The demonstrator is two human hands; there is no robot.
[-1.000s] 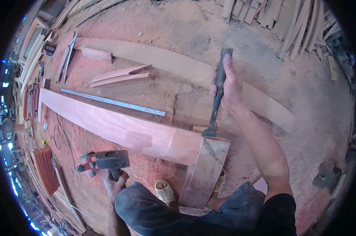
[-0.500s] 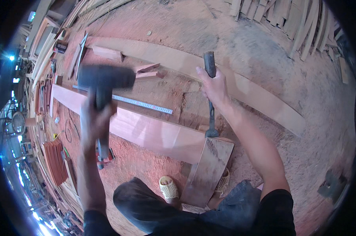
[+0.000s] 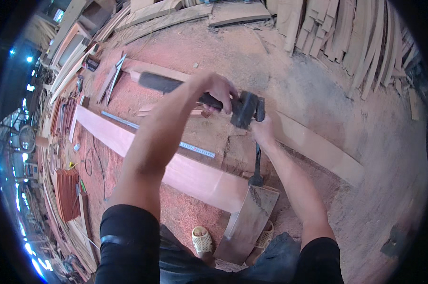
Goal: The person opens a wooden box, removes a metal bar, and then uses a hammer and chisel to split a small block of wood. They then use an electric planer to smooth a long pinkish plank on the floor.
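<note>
My left hand [image 3: 219, 93] is wrapped around the handle of a dark mallet [image 3: 245, 110], whose head is at the top of a chisel [image 3: 257, 165]. Whether the two touch I cannot tell. Below that, my right hand [image 3: 264, 130] grips the chisel's upper part, holding it nearly upright. The chisel's broad lower end rests at the far end of a brown board [image 3: 251, 215], which lies between my feet. This board overlaps the right end of a long pinkish plank [image 3: 204, 182] on the ground.
A steel ruler [image 3: 197, 149] lies beyond the pinkish plank. Farther off, another long board [image 3: 318, 149] stretches across the dusty floor. Stacked wood strips [image 3: 365, 42] fill the far right, reddish pieces [image 3: 67, 194] stand at left, and a sandalled foot [image 3: 202, 240] is near the board.
My left hand has swung the mallet rightward from the left side to the chisel's top. My right hand still grips the chisel. The whole view has shifted slightly.
</note>
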